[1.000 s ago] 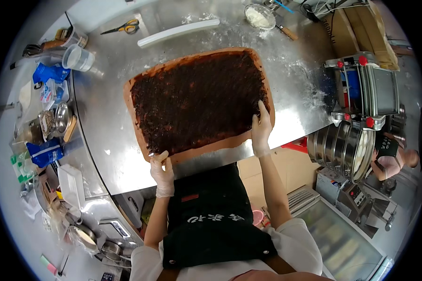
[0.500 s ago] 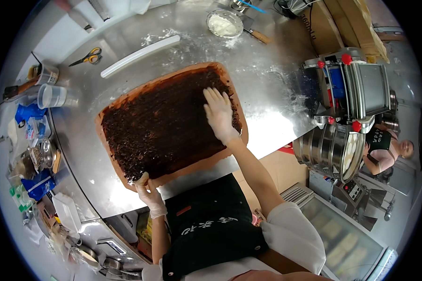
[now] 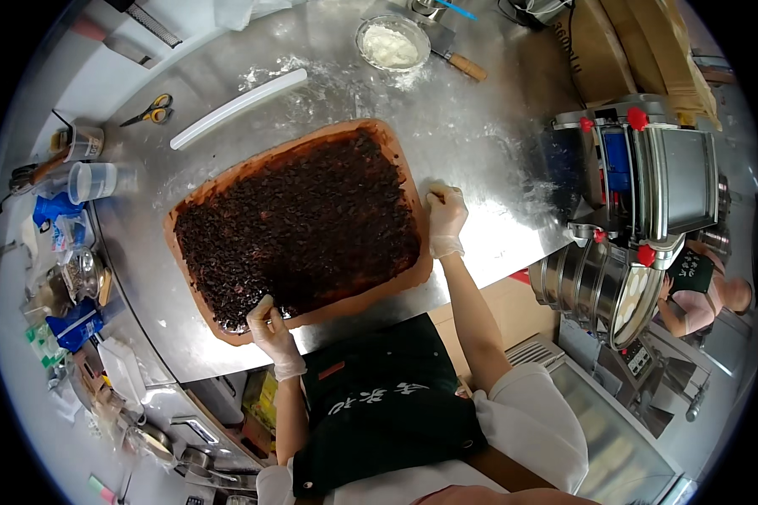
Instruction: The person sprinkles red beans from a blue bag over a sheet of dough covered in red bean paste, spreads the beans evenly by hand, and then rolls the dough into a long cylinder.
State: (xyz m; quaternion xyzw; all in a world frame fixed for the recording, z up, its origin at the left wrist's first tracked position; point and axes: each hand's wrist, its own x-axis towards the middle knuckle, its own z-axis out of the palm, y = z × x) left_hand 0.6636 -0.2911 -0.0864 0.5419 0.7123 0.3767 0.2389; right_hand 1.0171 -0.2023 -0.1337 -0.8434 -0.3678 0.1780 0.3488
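Note:
A rounded rectangle of brown dough (image 3: 383,289) lies on the steel worktop, covered inside its border with glossy dark, lumpy filling (image 3: 303,215). My gloved left hand (image 3: 271,330) is at its lower edge, fingers curled into a pinch at the filling's margin; what they hold is hidden. My gloved right hand (image 3: 446,216) is closed just at the sheet's upper right side, fingertips bunched; I cannot make out anything in them. Beyond the sheet lie a white plastic bar (image 3: 238,109), orange-handled scissors (image 3: 156,112), a bowl of white powder (image 3: 389,47) and a wooden-handled scraper (image 3: 465,66).
A steel roller machine (image 3: 674,181) stands at right beside cardboard (image 3: 619,50), above stacked steel rings (image 3: 568,286). A co-worker (image 3: 691,295) is beyond them. Clear tubs (image 3: 91,181), blue bags (image 3: 74,324) and utensils crowd the left side. A glass-topped freezer (image 3: 598,421) is below right.
My right hand went from the right edge onto the filling, fingers spread, then moved out to the right edge and closed. My left hand stayed at the lower edge. The view shifted.

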